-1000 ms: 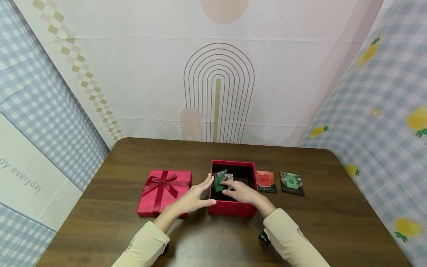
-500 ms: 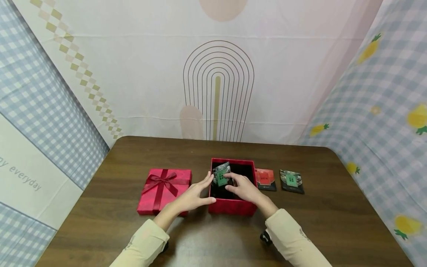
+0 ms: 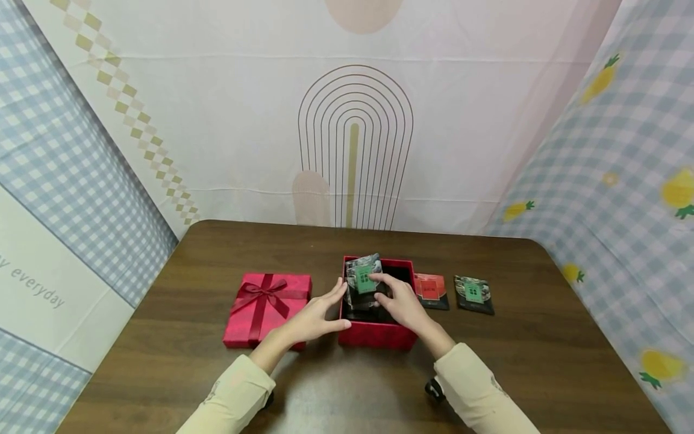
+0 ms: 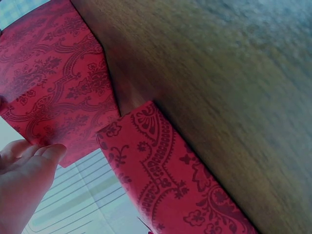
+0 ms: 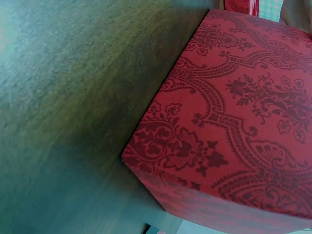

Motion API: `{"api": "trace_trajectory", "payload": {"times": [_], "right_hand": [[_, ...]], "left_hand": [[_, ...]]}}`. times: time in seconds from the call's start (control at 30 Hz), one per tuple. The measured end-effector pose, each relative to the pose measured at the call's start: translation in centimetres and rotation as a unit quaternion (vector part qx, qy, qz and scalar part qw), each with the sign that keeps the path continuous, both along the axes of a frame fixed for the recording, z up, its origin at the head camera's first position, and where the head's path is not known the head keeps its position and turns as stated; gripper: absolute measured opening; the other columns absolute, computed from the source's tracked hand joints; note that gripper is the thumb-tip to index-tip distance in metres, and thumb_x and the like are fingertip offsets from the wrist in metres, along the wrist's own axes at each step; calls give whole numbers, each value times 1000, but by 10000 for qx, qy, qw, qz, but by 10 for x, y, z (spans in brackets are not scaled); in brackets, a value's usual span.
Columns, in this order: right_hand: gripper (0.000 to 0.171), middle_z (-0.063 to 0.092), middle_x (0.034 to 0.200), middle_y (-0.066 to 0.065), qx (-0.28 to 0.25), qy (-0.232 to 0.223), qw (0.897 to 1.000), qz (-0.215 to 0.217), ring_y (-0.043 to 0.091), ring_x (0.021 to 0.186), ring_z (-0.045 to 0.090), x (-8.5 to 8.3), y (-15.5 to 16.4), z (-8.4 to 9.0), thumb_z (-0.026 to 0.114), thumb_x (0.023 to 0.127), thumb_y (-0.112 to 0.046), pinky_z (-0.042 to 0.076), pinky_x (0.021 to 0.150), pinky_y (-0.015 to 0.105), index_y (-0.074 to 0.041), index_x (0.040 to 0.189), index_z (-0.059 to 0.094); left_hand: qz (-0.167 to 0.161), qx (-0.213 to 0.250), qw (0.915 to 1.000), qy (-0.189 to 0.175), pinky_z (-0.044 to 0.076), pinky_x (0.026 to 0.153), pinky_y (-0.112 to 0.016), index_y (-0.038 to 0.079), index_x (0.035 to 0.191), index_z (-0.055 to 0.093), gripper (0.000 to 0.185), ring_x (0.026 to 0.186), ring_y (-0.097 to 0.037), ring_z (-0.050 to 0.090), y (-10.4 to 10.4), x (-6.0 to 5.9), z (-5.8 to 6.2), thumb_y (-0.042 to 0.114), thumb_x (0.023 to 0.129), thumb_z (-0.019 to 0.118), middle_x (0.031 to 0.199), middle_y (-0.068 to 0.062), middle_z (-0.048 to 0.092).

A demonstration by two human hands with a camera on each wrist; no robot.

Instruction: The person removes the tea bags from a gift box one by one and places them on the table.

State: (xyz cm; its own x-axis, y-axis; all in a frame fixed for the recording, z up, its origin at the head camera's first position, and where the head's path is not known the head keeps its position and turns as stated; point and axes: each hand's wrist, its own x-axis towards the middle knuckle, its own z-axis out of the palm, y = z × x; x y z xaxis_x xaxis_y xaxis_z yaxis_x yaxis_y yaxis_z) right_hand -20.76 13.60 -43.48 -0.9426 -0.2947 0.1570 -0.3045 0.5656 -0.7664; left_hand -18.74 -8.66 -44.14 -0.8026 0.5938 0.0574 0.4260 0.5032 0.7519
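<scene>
While we watched:
Right hand (image 3: 400, 304): pinched green packet (image 3: 362, 278) upright over red box (image 3: 378, 333).
Left hand (image 3: 317, 318): fingers spread, steadying at box's nine o'clock.

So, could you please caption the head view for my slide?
Right hand holds a green-labelled packet over the open red box; left hand steadies its side.

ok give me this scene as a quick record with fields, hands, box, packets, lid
left hand: open, fingers against the left wall of the red box
right hand: pinches a green-label packet over the open box
box contents: dark packets, count unclear
lid: red with ribbon bow, flat on the table, left of the box
loose packets: red-label packet and second green packet, right of the box
</scene>
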Motion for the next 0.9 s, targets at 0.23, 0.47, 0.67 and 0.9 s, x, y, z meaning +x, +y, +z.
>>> {"api": "trace_trajectory", "payload": {"times": [0.23, 0.47, 0.67, 0.9], "right_hand": [[38, 60, 115, 18, -757, 344, 9963, -220, 24, 66, 63, 3, 2, 2, 55, 84, 7, 45, 54, 22, -4, 120, 58], [32, 65, 92, 15, -1195, 767, 9881, -590, 29, 64, 61, 4, 9, 5, 56, 86, 5, 43, 55, 21, -3, 116, 61], [28, 64, 83, 19, -1465, 787, 9822, -877, 25, 62, 59, 10, 18, 18, 57, 85, 6, 43, 53, 20, 3, 112, 62], [25, 64, 95, 23, -2024, 648, 9711, -1083, 5, 57, 56, 8, 39, 17, 55, 85, 10, 45, 50, 18, 10, 110, 59]], "left_hand": [[-4, -6, 10000, -26, 26, 105, -47, 1, 144, 19, 78, 134, -32, 23, 0, -1, -1, 31, 87, 62, 150, -19, 10], [27, -55, 10000, -20, 27, 105, -47, 0, 144, 19, 78, 133, -33, 24, 0, 0, -1, 31, 86, 62, 150, -19, 9], [40, -107, 9999, 1, 26, 106, -45, 1, 144, 18, 78, 134, -31, 23, 1, 0, 0, 31, 87, 62, 151, -17, 8], [34, -108, 9999, -92, 24, 107, -44, 2, 145, 16, 79, 135, -30, 21, 1, 0, 1, 31, 87, 62, 151, -17, 7]]}}
